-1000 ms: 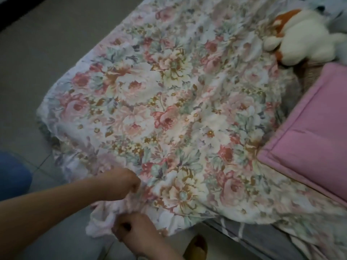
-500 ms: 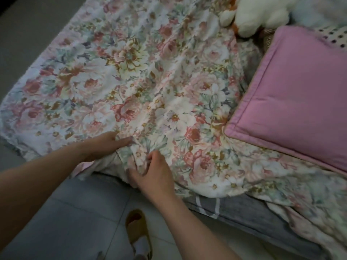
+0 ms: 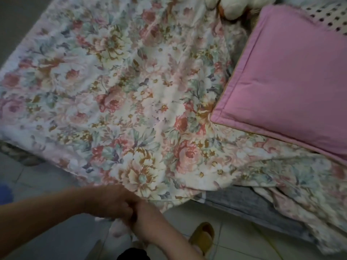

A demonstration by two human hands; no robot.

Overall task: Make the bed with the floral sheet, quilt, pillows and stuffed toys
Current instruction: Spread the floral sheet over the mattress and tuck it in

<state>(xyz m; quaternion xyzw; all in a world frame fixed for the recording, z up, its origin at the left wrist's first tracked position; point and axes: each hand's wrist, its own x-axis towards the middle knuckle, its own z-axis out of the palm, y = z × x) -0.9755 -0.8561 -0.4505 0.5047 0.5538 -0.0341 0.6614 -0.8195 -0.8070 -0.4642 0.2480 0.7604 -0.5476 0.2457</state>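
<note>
Pink pillow (image 3: pixel 291 81) on the right of the sheet (image 3: pixel 131 91), stuffed toy (image 3: pixel 234 6) behind. Holding the near edge with curled fingers of the left hand (image 3: pixel 110 201); cannot tell for the right hand (image 3: pixel 148 216). Open floor (image 3: pixel 244 241) and slipper (image 3: pixel 202 235) below.

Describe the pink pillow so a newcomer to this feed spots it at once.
Start from the big floral sheet that fills most of the view, then go to its right side. The pink pillow lies flat on it there, set at a slant. It is the only plain, one-colour piece; its neighbours are a white-and-orange stuffed toy and a dotted cloth.
</note>
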